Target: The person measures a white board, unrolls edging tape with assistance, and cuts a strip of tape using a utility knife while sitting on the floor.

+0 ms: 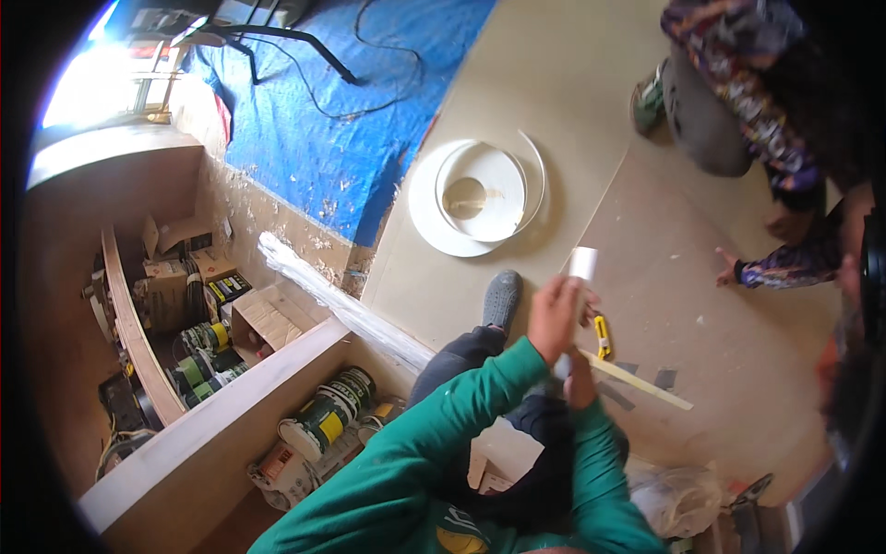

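My left hand [552, 319] is closed around a short white strip-like piece [582, 263], whose upper end sticks out past the fingers. Just beside and below it is my right hand [580, 380], partly covered and blurred, so its grip cannot be made out. A yellow utility knife [603, 337] is right next to my hands; whether it lies on the board or is touched is unclear. From near my right hand a thin pale strip [641, 380] slants toward the lower right. Ahead of my hands, a large coil of white banding [425, 204] lies with one end loose.
A large brown board [688, 319] spreads under the work, with dark grey patches [666, 379]. Another person [729, 102] crouches at the right, one hand [727, 268] over the board. At left, a wooden frame [212, 415] surrounds paint cans [328, 413] and boxes. A blue tarp [314, 120] lies beyond.
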Available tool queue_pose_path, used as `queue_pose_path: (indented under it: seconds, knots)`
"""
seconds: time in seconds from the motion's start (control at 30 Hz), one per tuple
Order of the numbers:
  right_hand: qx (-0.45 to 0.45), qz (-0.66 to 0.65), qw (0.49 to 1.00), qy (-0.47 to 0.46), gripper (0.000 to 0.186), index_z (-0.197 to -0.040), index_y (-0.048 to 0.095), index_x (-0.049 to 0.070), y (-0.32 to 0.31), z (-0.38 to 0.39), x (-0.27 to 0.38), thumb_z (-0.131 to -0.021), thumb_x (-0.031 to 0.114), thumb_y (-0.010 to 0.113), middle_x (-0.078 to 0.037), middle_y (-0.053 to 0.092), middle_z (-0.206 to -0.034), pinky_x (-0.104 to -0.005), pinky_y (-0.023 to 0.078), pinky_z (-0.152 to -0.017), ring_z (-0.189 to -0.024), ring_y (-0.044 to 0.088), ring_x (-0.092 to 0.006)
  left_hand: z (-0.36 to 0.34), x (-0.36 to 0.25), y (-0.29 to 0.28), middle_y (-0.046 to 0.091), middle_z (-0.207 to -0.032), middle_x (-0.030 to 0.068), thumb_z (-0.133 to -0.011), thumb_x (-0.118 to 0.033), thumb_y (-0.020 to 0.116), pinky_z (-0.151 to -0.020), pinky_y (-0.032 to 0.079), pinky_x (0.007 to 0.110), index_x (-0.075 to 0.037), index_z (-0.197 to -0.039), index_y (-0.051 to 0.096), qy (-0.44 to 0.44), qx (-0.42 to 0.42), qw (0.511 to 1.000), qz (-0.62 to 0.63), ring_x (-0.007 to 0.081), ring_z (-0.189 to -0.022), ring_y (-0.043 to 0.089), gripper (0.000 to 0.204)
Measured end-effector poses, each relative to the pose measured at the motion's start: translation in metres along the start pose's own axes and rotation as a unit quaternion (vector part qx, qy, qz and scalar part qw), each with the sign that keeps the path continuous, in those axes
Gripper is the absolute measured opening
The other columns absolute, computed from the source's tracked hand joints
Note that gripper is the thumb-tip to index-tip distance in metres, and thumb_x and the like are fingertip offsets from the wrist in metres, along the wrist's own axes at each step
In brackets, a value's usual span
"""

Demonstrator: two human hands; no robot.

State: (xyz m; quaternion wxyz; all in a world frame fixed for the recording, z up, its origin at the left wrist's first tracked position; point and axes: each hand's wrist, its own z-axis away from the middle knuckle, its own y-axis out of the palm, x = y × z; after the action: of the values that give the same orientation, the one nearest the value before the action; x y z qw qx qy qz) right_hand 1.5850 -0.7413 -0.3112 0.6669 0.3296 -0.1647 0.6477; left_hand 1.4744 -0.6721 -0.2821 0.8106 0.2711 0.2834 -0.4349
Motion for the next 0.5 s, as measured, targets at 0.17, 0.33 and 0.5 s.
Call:
queue_pose_path:
  seconds: [0.17, 0.33, 0.5]
  knots:
    - [0.048, 0.438, 0.878, -0.184, 0.031, -0.108, 0.061, -0.003, 0.043, 0.098, 0.056, -0.085, 0.018, 0.066, -0.022, 0.063, -0.096, -0.0384, 0.05, -0.075, -0.084, 0.062, -0.0355, 0.073, -0.031, -0.065, 0.062, -0.093, 0.0145, -0.1, -0.019, 0.044, -0.066, 0.054, 0.032, 0.005, -0.107, 0.05, -0.058, -0.162, 0.955, 0.242, 0.0192, -0.075, 0.061, 0.026]
    - [0.242, 0.365, 0.898, -0.036, 0.02, -0.098, 0.065, 0.001, 0.104, 0.182, 0.119, -0.083, 0.014, 0.069, -0.014, 0.061, -0.086, -0.0347, 0.049, -0.07, -0.077, 0.062, -0.0284, 0.197, -0.139, -0.138, 0.062, -0.102, 0.0181, -0.099, -0.018, 0.048, -0.073, 0.057, 0.039, 0.005, -0.111, 0.048, -0.063, -0.166, 0.938, 0.299, 0.0248, -0.081, 0.064, 0.026]
    - [0.261, 0.407, 0.872, -0.08, 0.021, -0.1, 0.065, -0.002, 0.188, 0.219, 0.207, -0.082, 0.01, 0.068, -0.012, 0.062, -0.085, -0.032, 0.05, -0.07, -0.076, 0.063, -0.0231, 0.273, -0.208, -0.201, 0.063, -0.107, 0.0126, -0.099, -0.029, 0.052, -0.08, 0.055, 0.038, -0.001, -0.119, 0.052, -0.07, -0.083, 0.956, 0.273, 0.0233, -0.093, 0.064, 0.035]
